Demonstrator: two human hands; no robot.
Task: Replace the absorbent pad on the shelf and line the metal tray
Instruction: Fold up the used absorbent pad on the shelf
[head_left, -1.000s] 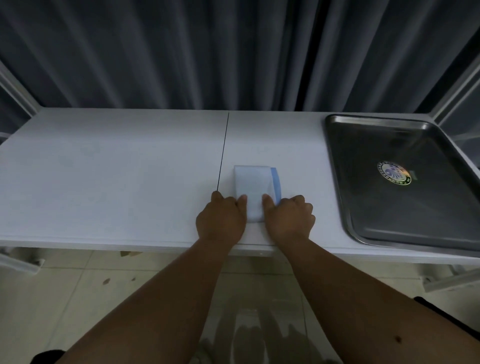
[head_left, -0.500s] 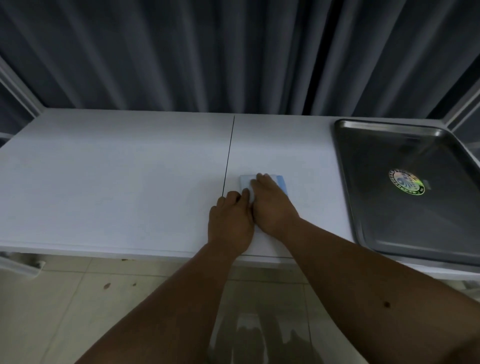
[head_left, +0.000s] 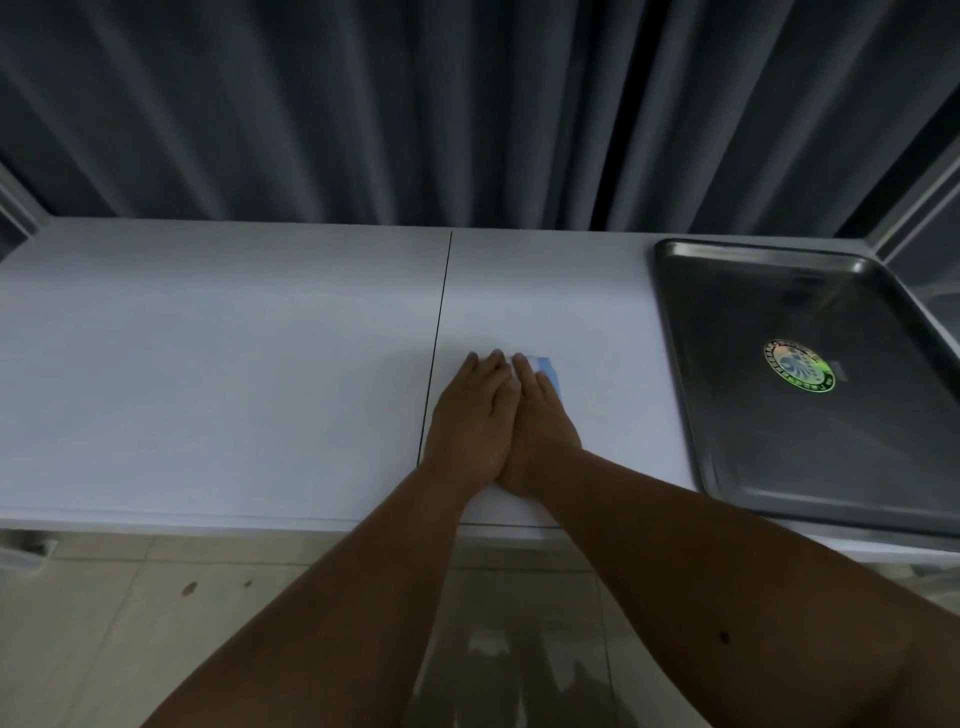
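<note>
A folded absorbent pad (head_left: 549, 373), white with a blue edge, lies on the white shelf (head_left: 208, 364) just right of the shelf's centre seam. Only its far right corner shows. My left hand (head_left: 470, 415) and my right hand (head_left: 540, 426) lie flat on top of it, side by side and touching, fingers stretched out and pointing away from me. Neither hand grips the pad. The metal tray (head_left: 779, 457) sits on the right end of the shelf, holding nothing, with a round green sticker (head_left: 799, 372) on its floor.
A dark seam (head_left: 439, 353) splits the shelf top into two panels. Grey curtains (head_left: 415, 104) hang right behind the shelf. White frame posts stand at both ends. Tiled floor (head_left: 104, 623) lies below the front edge.
Both hands slid forward over the pad from its near edge, the right one first. They now lie flat together, covering nearly all of it.
</note>
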